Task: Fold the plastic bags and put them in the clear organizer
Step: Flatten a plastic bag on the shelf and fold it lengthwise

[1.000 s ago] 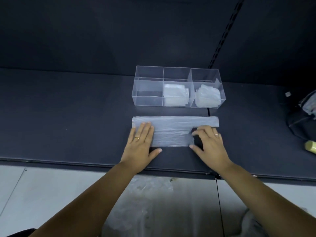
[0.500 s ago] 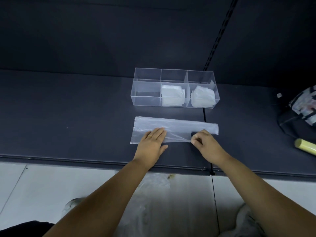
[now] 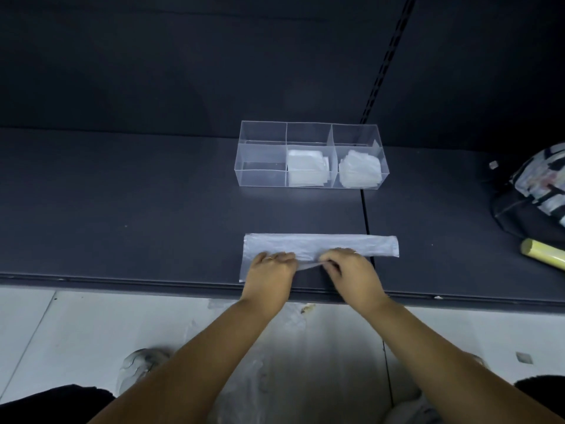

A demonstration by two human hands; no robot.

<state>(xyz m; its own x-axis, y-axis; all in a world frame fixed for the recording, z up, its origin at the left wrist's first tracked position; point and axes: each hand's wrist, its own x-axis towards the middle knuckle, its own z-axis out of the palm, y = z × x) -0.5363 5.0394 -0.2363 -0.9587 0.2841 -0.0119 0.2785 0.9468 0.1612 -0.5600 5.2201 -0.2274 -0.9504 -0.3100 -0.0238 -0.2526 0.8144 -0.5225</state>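
A translucent plastic bag (image 3: 336, 243) lies as a long flat strip on the dark shelf, near its front edge. My left hand (image 3: 270, 272) and my right hand (image 3: 348, 269) sit side by side on the strip's near edge, fingers curled, pinching that edge and lifting it slightly. Behind the strip stands the clear organizer (image 3: 263, 154) with three compartments. Folded bags (image 3: 305, 171) fill the middle compartment and more folded bags (image 3: 360, 172) fill the right one; the left one holds nothing.
A dark patterned bag (image 3: 532, 194) and a yellow-green cylinder (image 3: 542, 257) lie at the shelf's right end. The shelf's front edge (image 3: 153, 281) runs just below my hands. Loose plastic (image 3: 275, 362) lies on the pale floor beneath.
Both hands slid toward the strip's middle and went from pressing flat to pinching its near edge. The bag looks narrower now. The camera pulled back and down.
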